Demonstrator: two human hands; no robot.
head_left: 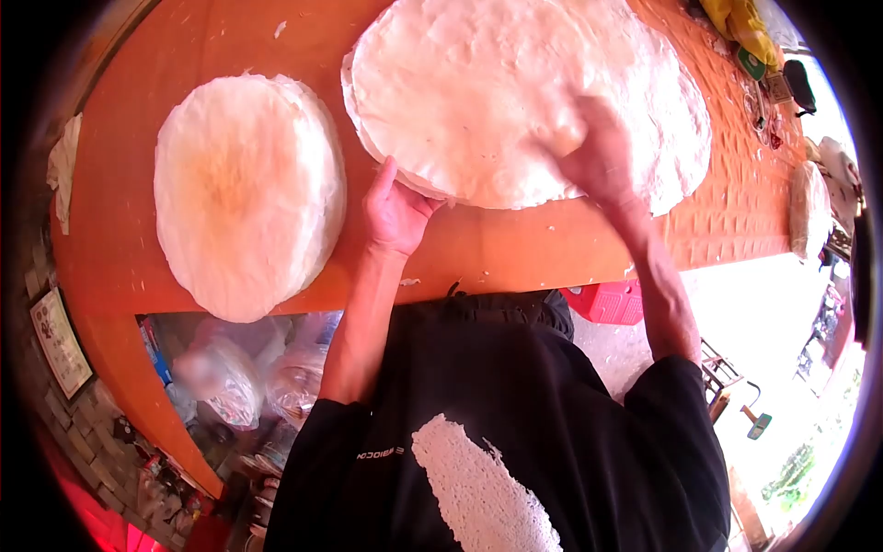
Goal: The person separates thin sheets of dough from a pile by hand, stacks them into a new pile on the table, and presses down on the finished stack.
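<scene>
A large white, soft-looking layered sheet with ragged, rounded edges lies across the far middle of the orange table. At its near left edge is my left hand, thumb up at the rim and fingers tucked beneath it. My right hand is over the sheet's right part, blurred by motion, its thumb stretched away from the fingers. Nothing shows in it, and whether it touches the surface I cannot tell. To the left lies a separate oval stack of similar white sheets, yellowish in the middle.
The orange table has a bumpy surface towards the right. Small items and a yellow cloth lie at its far right. Below are plastic bags and a red container. A pale rough patch shows on my dark shirt.
</scene>
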